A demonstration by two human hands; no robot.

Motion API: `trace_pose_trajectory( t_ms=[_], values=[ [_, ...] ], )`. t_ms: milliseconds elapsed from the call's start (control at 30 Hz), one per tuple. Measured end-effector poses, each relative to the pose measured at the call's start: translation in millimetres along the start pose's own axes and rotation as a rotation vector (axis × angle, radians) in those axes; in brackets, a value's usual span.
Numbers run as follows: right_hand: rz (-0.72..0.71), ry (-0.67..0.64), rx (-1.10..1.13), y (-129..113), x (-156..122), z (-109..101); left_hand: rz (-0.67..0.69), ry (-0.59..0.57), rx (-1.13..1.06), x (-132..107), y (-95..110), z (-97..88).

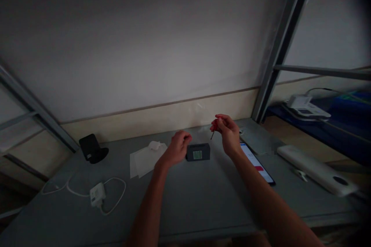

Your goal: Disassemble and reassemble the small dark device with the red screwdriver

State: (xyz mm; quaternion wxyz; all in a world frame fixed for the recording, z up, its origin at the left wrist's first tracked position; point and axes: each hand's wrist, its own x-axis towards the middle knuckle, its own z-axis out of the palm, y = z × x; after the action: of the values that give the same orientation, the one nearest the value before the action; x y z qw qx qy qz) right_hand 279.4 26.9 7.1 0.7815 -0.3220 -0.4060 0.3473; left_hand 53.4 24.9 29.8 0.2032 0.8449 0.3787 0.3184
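Note:
A small dark grey box (198, 152) with vent slots on top and a greenish label on its front stands on the desk between my hands. My left hand (177, 147) is just left of the box, its fingers curled together; whatever they may hold is hidden, and I cannot tell if they touch the box. Raised to the right of the box, my right hand (228, 131) grips a screwdriver (215, 125) by its red handle. The thin metal shaft slants downward, its tip apart from the box.
White sheets (145, 160) with a small white object (154, 145) lie left. Farther left are a black stand (92, 147) and a white adapter (97, 194) with its cable. A lit phone (257, 164) and a long white power strip (314, 168) lie right. Metal posts (282, 42) frame the desk.

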Motion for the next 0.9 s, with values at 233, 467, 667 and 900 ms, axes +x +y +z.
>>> trace_pose_trajectory(
  t_ms=[233, 467, 667, 900],
  values=[
    [-0.08, -0.145, 0.003, -19, -7, 10, 0.007, -0.161, 0.125, 27, 24, 37.2],
    [-0.04, -0.231, -0.089, -21, -12, 14, -0.002, -0.175, 0.173, 24, 21, 41.0],
    [-0.037, -0.254, -0.104, -17, -15, 16, 0.017, -0.167, 0.177, 25, 20, 39.3],
    [-0.084, -0.24, -0.18, -21, -15, 16, 0.055, -0.145, 0.166, 26, 20, 42.8]
  ],
)
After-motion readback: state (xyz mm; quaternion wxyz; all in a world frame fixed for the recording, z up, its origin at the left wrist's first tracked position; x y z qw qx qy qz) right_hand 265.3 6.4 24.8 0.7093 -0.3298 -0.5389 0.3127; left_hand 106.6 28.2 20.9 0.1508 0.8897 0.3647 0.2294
